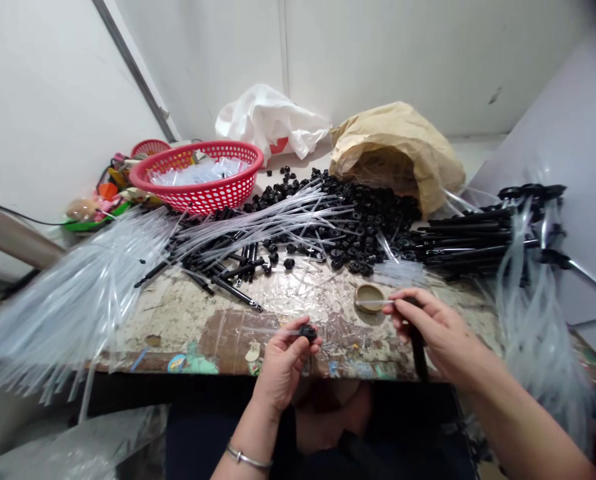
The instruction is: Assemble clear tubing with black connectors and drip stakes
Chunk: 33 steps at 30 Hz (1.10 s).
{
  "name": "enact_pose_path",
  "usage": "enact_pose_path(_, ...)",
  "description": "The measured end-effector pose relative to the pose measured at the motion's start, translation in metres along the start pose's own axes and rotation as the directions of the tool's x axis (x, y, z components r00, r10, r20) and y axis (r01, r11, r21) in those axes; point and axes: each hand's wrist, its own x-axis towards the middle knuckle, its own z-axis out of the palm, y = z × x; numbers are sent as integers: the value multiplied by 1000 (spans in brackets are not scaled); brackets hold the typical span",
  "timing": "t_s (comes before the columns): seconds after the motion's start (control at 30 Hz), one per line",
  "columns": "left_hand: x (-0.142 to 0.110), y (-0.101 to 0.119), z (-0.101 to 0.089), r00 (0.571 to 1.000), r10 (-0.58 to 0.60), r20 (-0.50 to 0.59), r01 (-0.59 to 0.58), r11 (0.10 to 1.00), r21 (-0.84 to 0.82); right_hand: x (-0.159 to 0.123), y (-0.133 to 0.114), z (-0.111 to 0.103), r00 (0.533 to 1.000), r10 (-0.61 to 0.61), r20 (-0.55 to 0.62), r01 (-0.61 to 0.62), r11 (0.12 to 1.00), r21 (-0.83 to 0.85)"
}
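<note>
My left hand (287,353) is closed near the table's front edge, pinching a small black plastic cap (307,333). A thin clear tube (271,331) runs leftward from that cap. Over to the right, my right hand (431,327) is closed with a short thin clear tube (378,303) between thumb and forefinger. Its free end points left over a small round shallow dish (369,288). A dark black tube (418,350) hangs down from the same hand, its upper part partly hidden by the fingers.
Behind the hands lie a heap of black caps (378,213) and loose clear tubes (278,217). A red basket (198,193), a brown paper bag (398,133) and a white bag (273,120) stand farther back. Tube bundles (88,280) overhang at left; black tubes (468,243) are stacked right.
</note>
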Motion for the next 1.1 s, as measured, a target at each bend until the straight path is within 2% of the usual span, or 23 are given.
enact_pose_path(0.03, 0, 0, 0, 1000, -3, -3, 3, 1000, -9, -6, -4, 6, 998, 33, 60, -40, 992, 120)
enact_pose_path(0.1, 0, -1, -1, 1000, 4, -6, -4, 1000, -29, -17, -9, 20, 977, 64, 205, -116, 961, 253)
enact_pose_path(0.17, 0, -1, -1, 1000, 20, -6, -20, 998, -57, -26, -12, 34, 946, 73, 316, -169, 942, 291)
enact_pose_path(0.23, 0, -1, -1, 1000, 26, 1, -26, 996, -86, -32, -12, 45, 928, 76, 365, -190, 938, 289)
enact_pose_path(0.37, 0, -2, -2, 1000, 16, 20, -14, 994, -112, -34, -13, 56, 931, 74, 356, -162, 961, 224)
enact_pose_path(0.87, -1, -2, -4, 1000, -18, 3, 18, 989, -147, -33, -13, 63, 947, 57, 316, -86, 993, 79)
enact_pose_path(1.1, -1, -2, -4, 1000, -25, 18, 27, 988, -150, -33, -11, 66, 948, -2, 320, 40, 993, -112)
